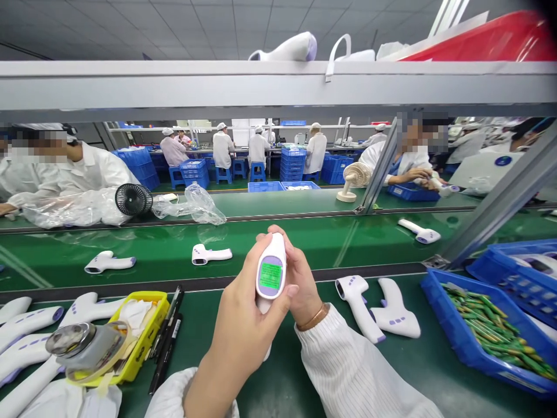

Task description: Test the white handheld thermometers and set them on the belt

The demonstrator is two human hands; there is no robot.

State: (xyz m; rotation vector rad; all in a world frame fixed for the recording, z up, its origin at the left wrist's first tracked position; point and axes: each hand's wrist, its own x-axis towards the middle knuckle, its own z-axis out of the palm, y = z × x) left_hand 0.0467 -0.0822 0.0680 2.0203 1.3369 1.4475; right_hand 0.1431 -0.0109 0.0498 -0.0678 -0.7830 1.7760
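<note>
Both hands, left hand [243,307] and right hand [300,278], hold a white plastic handheld thermometer [270,273] with a lit green screen above the green tabletop [304,371], fingers curled around its body. Held loosely, it could probably slip and fall.

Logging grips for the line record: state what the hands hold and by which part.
Both hands hold one white infrared thermometer, its green screen lit. The left hand wraps its handle and lower body; the right hand steadies the head from behind.
</note>
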